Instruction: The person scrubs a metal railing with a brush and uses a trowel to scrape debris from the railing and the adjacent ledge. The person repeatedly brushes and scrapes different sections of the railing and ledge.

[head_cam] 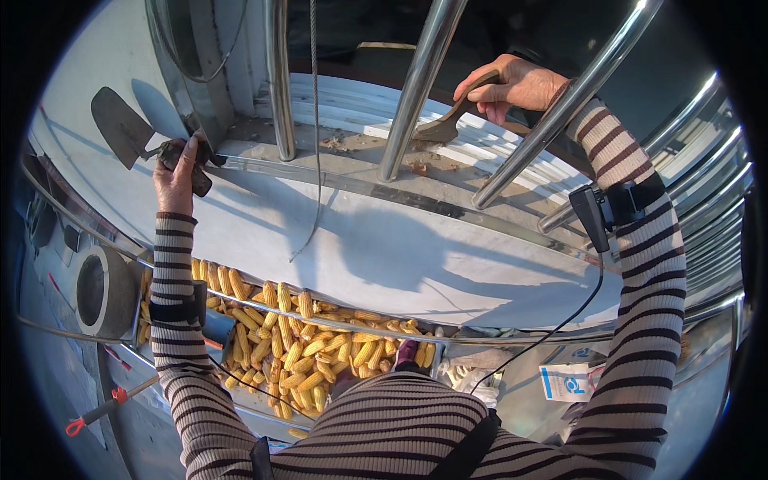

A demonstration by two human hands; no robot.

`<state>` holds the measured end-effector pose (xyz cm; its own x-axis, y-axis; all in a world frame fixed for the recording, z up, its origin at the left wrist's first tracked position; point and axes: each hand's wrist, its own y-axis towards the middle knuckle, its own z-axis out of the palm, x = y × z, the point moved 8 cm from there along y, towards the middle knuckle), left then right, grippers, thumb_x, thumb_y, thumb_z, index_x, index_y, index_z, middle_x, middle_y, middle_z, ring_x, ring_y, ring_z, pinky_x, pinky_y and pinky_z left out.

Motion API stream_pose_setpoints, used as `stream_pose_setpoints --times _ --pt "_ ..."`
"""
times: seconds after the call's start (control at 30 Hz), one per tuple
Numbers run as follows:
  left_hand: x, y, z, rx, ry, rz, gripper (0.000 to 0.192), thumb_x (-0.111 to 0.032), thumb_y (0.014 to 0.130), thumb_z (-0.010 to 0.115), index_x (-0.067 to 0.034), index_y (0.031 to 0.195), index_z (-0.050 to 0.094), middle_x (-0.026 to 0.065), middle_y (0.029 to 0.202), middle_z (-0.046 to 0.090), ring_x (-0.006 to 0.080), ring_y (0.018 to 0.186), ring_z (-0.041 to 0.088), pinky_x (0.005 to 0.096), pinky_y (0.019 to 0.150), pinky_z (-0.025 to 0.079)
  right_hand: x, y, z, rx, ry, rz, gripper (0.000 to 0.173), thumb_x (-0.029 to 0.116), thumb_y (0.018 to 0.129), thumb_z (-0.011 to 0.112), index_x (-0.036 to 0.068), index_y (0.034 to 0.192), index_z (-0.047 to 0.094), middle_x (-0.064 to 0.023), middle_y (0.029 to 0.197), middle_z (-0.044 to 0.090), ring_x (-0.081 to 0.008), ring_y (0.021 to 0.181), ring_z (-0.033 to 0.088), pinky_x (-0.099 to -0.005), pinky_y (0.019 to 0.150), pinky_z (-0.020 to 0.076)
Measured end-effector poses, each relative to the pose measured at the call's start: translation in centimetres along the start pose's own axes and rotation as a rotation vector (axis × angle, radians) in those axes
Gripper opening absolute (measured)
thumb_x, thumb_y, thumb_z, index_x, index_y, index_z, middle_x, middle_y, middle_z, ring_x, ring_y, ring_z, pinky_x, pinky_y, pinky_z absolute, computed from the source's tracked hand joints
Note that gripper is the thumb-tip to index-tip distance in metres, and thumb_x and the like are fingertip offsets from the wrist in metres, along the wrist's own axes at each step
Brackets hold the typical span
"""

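My left hand (175,174) is closed around the dark handle of a trowel (122,127), close to a metal corner post. The trowel's flat grey blade points up and left, and its shadow falls on the white wall. Reaching between steel bars, my right hand (513,87) grips the wooden handle of a brush (459,112). The brush head is angled down to a dusty ledge (360,150), its short bristles at the surface beside a bar. Loose dirt and dry leaf bits (420,168) lie on that ledge.
Upright steel bars (414,90) rise from the ledge, and a thin wire rope (316,120) hangs before them. Below are many yellow corn cobs (312,354) behind a steel rail (360,330). A round stone mortar (105,291) stands left; a printed bag (564,383) lies right.
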<state>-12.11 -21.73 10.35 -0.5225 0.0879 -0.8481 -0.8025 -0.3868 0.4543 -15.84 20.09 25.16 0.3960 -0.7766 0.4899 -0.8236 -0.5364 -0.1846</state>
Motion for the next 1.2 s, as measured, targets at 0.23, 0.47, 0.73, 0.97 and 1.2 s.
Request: stream_pose_setpoints --times 0.23,0.47,0.73,0.97,1.2 --pt "-0.1 0.1 -0.1 -0.007 0.044 -0.017 0.019 -0.018 0.076 0.066 -0.005 0.085 0.055 -0.0009 0.076 0.056 0.0069 0.067 0.051 0.02 0.061 0.042 1.1 0.0 -1.1 -0.148 0.128 -0.129 0.027 0.021 0.083 0.055 0.003 0.102 0.058 -0.0069 0.065 0.058 -0.0113 0.053 0.056 -0.0209 0.054 0.0517" --pt "0.4 0.2 -0.4 -0.04 0.008 -0.027 0.019 -0.017 0.076 0.066 -0.006 0.085 0.055 -0.0012 0.076 0.055 0.0071 0.067 0.051 0.0206 0.062 0.042 -1.1 -0.4 0.4 -0.071 0.077 -0.047 0.021 0.012 0.083 0.054 0.002 0.101 0.06 -0.0074 0.065 0.055 -0.013 0.05 0.052 -0.0212 0.053 0.0504" --pt "0.5 0.3 -0.5 -0.01 0.009 -0.015 0.021 -0.018 0.075 0.067 -0.005 0.086 0.055 -0.0005 0.077 0.055 0.0074 0.067 0.051 0.0204 0.061 0.042 -0.2 -2.9 -3.3 -0.205 0.021 0.021 0.02 0.013 0.085 0.05 0.003 0.099 0.059 -0.0059 0.065 0.057 -0.01 0.051 0.055 -0.0202 0.052 0.0498" --pt "0.5 0.3 -0.5 0.002 0.04 -0.018 0.022 -0.02 0.074 0.067 -0.005 0.086 0.057 -0.0004 0.077 0.055 0.0077 0.068 0.05 0.0203 0.064 0.042 -0.1 -0.2 1.1 -0.103 0.139 -0.108 0.023 0.015 0.083 0.054 0.003 0.102 0.059 -0.0064 0.064 0.056 -0.0112 0.054 0.054 -0.022 0.056 0.0505" --pt "0.5 0.4 -0.5 -0.017 0.036 -0.053 0.02 -0.02 0.074 0.067 -0.005 0.084 0.056 -0.0002 0.075 0.056 0.008 0.068 0.05 0.0209 0.062 0.042 -2.7 -4.4 -0.9 -0.061 -0.18 0.118 0.028 0.023 0.081 0.057 -0.001 0.095 0.061 -0.008 0.062 0.057 -0.0116 0.051 0.054 -0.0198 0.051 0.0477"
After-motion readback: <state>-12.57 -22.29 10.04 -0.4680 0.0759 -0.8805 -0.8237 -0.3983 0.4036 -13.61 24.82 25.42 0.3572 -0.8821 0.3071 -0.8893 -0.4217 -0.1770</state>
